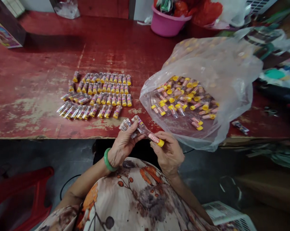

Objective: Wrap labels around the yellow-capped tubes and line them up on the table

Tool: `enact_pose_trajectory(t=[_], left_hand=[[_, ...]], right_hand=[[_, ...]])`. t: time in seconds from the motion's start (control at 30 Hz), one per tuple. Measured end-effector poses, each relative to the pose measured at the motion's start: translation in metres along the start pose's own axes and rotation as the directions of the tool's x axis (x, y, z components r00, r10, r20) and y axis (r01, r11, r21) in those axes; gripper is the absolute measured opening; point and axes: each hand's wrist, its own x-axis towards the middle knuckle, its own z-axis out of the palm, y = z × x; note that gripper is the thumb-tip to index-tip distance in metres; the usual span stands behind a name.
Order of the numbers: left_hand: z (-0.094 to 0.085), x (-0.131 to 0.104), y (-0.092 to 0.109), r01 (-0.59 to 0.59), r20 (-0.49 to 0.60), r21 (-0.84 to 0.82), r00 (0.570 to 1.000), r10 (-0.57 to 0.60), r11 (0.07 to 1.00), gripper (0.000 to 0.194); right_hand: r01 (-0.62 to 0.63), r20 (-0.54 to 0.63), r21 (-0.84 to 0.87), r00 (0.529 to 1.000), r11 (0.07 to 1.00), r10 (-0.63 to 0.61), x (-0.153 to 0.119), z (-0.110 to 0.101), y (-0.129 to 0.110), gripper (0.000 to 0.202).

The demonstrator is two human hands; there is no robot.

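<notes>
My left hand (124,142), with a green bangle at the wrist, is closed on some small printed plastic sleeves (125,124). One printed sleeve (140,124) under its thumb lines up with a clear tube (153,138) that has a yellow cap and a pink-and-white label inside. Fingers of my right hand (170,154) pinch this tube near its capped end. Whether the tube's far end is inside the sleeve, I cannot tell. To the left, sleeved tubes (106,98) with yellow caps lie in several rows. Unsleeved tubes (182,93) are heaped in a clear plastic bag (221,67) at the right.
The worn red table (46,77) ends just beyond my lap. At its back stands a pink basin (167,24) with bags in it. A printed box (9,27) is at the far left, a red stool (36,186) below, and a white basket (224,213) lower right.
</notes>
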Motion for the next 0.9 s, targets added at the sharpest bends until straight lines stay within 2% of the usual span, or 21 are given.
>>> enact_pose_trajectory(t=[0.17, 0.23, 0.47, 0.67, 0.73, 0.83, 0.9], left_hand=[[-0.001, -0.001, 0.001, 0.003, -0.026, -0.021, 1.0, -0.004, 1.0, 0.012], [-0.001, -0.001, 0.001, 0.008, -0.041, -0.019, 0.999, -0.009, 1.0, 0.01], [-0.002, -0.006, 0.0, -0.047, -0.006, 0.051, 0.999, 0.048, 0.998, 0.024], [-0.006, -0.008, -0.005, -0.121, -0.009, 0.099, 0.992, 0.122, 0.988, 0.034], [-0.006, -0.009, -0.004, -0.155, -0.001, 0.11, 0.988, 0.156, 0.982, 0.035], [-0.006, -0.009, 0.001, -0.21, 0.032, 0.092, 0.978, 0.208, 0.973, 0.035], [-0.008, -0.01, 0.004, -0.231, 0.054, 0.084, 0.972, 0.227, 0.969, 0.034]], right_hand=[[0.217, 0.016, -0.242, 0.976, 0.946, -0.219, -0.005, -0.002, 0.004, 0.031], [0.251, 0.018, -0.282, 0.966, 0.926, -0.257, -0.006, -0.002, 0.004, 0.031], [0.249, 0.014, -0.276, 0.967, 0.928, -0.255, -0.009, 0.004, 0.004, 0.03], [0.355, 0.066, -0.416, 0.93, 0.837, -0.362, -0.011, 0.011, 0.002, 0.047], [0.351, 0.074, -0.407, 0.933, 0.843, -0.352, -0.009, 0.012, -0.001, 0.046], [0.314, 0.178, -0.324, 0.947, 0.893, -0.268, -0.006, 0.01, -0.003, 0.042], [0.304, 0.273, -0.265, 0.934, 0.915, -0.231, -0.007, 0.006, -0.001, 0.044]])
